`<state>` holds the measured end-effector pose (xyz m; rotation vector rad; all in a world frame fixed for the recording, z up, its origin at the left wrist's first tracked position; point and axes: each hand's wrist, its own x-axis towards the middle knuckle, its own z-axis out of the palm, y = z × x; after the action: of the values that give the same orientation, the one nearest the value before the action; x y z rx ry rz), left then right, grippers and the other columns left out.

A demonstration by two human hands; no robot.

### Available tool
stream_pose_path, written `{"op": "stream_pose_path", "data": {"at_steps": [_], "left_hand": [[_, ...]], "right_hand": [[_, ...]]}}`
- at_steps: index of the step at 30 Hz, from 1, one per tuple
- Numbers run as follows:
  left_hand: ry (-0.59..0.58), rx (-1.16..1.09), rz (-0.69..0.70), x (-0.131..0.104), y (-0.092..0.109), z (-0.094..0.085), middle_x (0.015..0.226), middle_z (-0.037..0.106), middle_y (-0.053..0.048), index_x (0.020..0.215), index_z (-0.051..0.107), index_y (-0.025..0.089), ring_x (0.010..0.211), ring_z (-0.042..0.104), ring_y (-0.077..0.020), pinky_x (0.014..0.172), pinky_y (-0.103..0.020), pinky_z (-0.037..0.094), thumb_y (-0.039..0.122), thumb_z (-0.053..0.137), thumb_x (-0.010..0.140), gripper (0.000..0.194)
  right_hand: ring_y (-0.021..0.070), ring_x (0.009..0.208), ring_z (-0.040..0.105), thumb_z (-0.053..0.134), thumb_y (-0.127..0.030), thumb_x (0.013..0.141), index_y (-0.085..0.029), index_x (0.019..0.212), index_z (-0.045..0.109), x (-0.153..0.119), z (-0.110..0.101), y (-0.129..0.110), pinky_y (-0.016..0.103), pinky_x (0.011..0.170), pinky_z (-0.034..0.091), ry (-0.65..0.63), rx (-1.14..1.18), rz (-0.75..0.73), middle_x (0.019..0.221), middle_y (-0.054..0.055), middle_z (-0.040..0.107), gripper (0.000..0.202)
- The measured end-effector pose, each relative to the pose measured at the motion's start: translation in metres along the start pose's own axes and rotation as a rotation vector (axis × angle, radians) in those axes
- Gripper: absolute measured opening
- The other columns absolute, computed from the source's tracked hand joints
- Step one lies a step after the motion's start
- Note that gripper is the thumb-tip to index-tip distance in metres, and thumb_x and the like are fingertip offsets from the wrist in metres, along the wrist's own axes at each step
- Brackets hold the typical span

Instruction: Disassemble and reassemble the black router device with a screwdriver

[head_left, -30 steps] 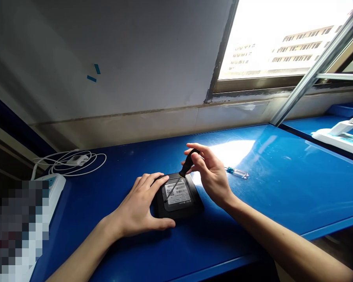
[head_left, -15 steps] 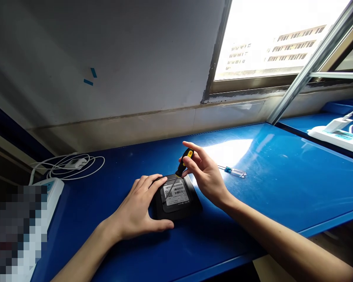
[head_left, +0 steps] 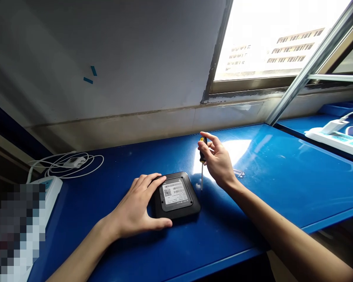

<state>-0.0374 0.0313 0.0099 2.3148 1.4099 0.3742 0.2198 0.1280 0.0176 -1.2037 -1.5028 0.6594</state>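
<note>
A flat black box (head_left: 195,199) lies on the blue table with its underside up, showing a white label (head_left: 176,192) with a QR code and barcodes. My left hand (head_left: 138,209) grips the box by its left side, fingers on the far edge and thumb along the near edge. In my right hand (head_left: 219,162) is a black and yellow screwdriver (head_left: 202,172), held by its handle. Its shaft points down beside the box's right edge, apart from it. Behind my right wrist lies a clear-handled screwdriver (head_left: 239,172), partly hidden.
A white cable with an adapter (head_left: 75,161) lies coiled at the back left of the table (head_left: 276,184). At the left edge stands a white power strip (head_left: 54,188), partly pixelated. Another power strip (head_left: 338,139) with a plug sits at the right, beyond a metal post (head_left: 294,88).
My right hand has lifted the screwdriver off the box's left screw area and moved it right, past the box, turning it nearly upright. My left hand keeps its hold on the box.
</note>
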Motion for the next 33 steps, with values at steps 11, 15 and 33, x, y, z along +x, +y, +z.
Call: {"op": "stream_pose_path", "data": {"at_steps": [11, 15, 33], "left_hand": [[0.028, -0.021, -0.008, -0.002, -0.010, -0.002, 0.161, 0.043, -0.015, 0.156, 0.042, 0.025, 0.147, 0.038, -0.0422, 0.121, -0.064, 0.037, 0.066, 0.081, 0.076, 0.098], [0.043, -0.027, 0.009, -0.001, -0.013, -0.001, 0.159, 0.044, -0.015, 0.156, 0.043, 0.025, 0.146, 0.040, -0.0414, 0.119, -0.064, 0.040, 0.067, 0.081, 0.076, 0.098], [0.121, -0.011, 0.052, -0.001, -0.017, 0.005, 0.152, 0.052, -0.013, 0.155, 0.045, 0.030, 0.134, 0.050, -0.0420, 0.109, -0.063, 0.049, 0.068, 0.081, 0.074, 0.097]], "right_hand": [[0.0239, 0.081, 0.065, 0.068, -0.032, 0.091, -0.021, 0.118, 0.073, -0.009, 0.015, 0.027, 0.043, 0.081, 0.055, -0.244, -0.499, -0.104, 0.099, 0.011, 0.065, 0.030], [0.0239, 0.085, 0.068, 0.058, -0.040, 0.099, -0.018, 0.124, 0.068, -0.001, -0.002, 0.022, 0.043, 0.085, 0.056, -0.235, -0.570, -0.120, 0.108, 0.014, 0.068, 0.035], [0.0324, 0.098, 0.070, 0.056, -0.063, 0.093, -0.021, 0.106, 0.076, -0.028, -0.137, 0.064, 0.050, 0.084, 0.060, -0.297, -0.659, -0.079, 0.108, 0.014, 0.076, 0.048]]}}
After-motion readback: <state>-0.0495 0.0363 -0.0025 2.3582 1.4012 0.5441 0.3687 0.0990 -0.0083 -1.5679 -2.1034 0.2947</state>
